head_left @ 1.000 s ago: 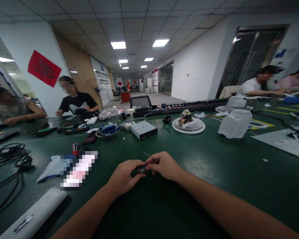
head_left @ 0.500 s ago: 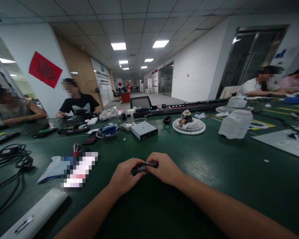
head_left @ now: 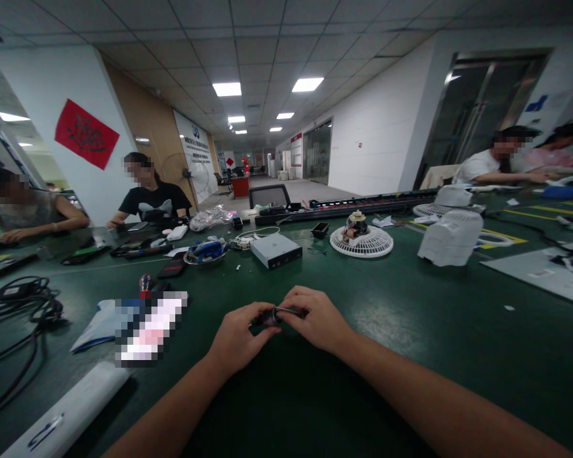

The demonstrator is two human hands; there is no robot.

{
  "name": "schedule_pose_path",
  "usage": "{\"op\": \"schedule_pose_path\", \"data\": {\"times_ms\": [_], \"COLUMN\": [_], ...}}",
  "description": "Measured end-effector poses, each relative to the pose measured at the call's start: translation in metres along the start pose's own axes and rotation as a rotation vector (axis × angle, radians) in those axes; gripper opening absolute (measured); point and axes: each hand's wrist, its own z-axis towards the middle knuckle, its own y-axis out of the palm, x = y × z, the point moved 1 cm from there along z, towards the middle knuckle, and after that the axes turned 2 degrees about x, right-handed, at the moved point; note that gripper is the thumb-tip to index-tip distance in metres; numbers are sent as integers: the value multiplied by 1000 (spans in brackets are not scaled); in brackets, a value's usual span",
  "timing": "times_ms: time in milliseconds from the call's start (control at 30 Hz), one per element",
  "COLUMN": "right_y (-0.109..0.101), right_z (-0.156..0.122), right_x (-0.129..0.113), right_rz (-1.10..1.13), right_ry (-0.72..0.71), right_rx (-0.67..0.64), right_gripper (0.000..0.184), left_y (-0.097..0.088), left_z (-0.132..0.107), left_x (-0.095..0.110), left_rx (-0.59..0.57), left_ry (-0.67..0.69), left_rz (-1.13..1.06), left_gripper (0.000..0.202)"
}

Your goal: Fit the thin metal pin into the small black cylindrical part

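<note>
My left hand is closed in a pinch around a small dark round part, low over the green tabletop. Between the thumb and fingers of my right hand is a thin dark metal piece, slim like a small tool; its exact kind is too small to make out. One end of that piece meets the round part, and my fingers hide much of both. Straight ahead of my hands sits a grey optical disc drive.
A white fan grille with a motor on it and a white plastic housing stand ahead right. Black cables, a red-handled tool and a long white box lie left. Several people sit around the table.
My right hand has tilted and shifted slightly, and the thin metal piece has changed angle against the round part. The round part has turned a little in my left hand.
</note>
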Motion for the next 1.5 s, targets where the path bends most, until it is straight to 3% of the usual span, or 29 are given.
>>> {"op": "schedule_pose_path", "data": {"times_ms": [267, 367, 500, 667, 867, 1000, 1133, 1267, 1500], "right_y": [3, 5, 9, 14, 20, 17, 3, -4, -3], "right_z": [0, 0, -1, -2, -2, -1, 2, 3, 3], "right_x": [-1, 4, 11, 15, 17, 16, 12, 10, 7], "right_rz": [26, 67, 156, 445, 494, 378, 36, -163, -297], "right_ry": [22, 139, 293, 386, 433, 427, 308, 233, 110], "right_rx": [7, -9, -157, -235, -243, -225, -97, -136, -170], "right_gripper": [9, 8, 14, 21, 21, 21, 15, 15, 19], "left_y": [-1, -2, -2, 0, 0, 2, 0, -4, -2], "left_z": [-2, -3, -3, -3, -1, 1, 3, 4, 3], "left_x": [0, 1, 1, 1, 5, 1, -7, -10, -8], "left_rx": [7, -38, -118, -103, -99, -51, 31, 67, -63], "left_ry": [28, 79, 177, 127, 113, 25, -126, -223, -148], "left_rz": [21, 36, 64, 49, -5, -2, 48, 81, 48], "left_gripper": [34, 36, 32, 34, 31, 30, 28, 27, 27]}}
